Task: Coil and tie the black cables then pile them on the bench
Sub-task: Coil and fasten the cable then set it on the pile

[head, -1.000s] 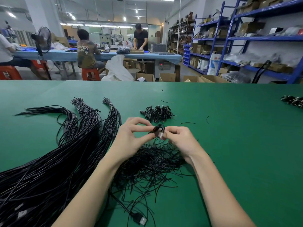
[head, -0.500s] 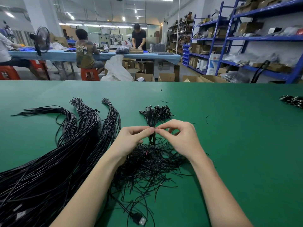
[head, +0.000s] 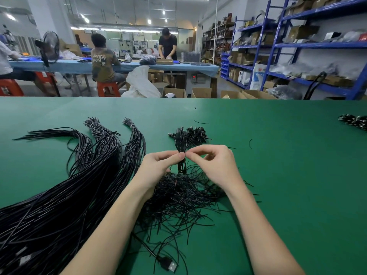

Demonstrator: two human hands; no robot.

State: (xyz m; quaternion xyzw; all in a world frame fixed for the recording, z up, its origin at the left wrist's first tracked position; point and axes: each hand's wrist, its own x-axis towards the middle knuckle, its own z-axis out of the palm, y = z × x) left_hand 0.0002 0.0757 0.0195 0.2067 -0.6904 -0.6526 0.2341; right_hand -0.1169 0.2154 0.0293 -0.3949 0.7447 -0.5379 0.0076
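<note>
Pinching a small coiled cable (head: 182,153) at its waist, both hands meet over the green bench (head: 288,175), fingertips almost touching each other. Left hand (head: 156,167): thumb and forefinger closed on the cable from the left, other fingers curled under. Right hand (head: 214,165): thumb and forefinger closed on the same spot from the right, remaining fingers loosely bent and fanned (whether a tie sits between the fingertips is too small to tell). The cable's folded loops stick up above the pinch and its lower loop hangs below, held just above the bench.

Right behind the hands lies a small pile of finished coils (head: 191,133), a plug end poking out at its left. Under the wrists is a messy heap of thin black strands (head: 178,197), spread toward the near edge. A USB plug (head: 169,265) on a cable lies at the bottom of the frame, near the left forearm. To the left, long bundles of straight black cables (head: 79,185) fan across the bench, two of them bound near the far tips with pale bands. Another small dark clump (head: 355,121) sits at the far right edge, well apart from everything else.

Background: people at a blue table (head: 127,66), blue shelving (head: 297,46) on the right.
</note>
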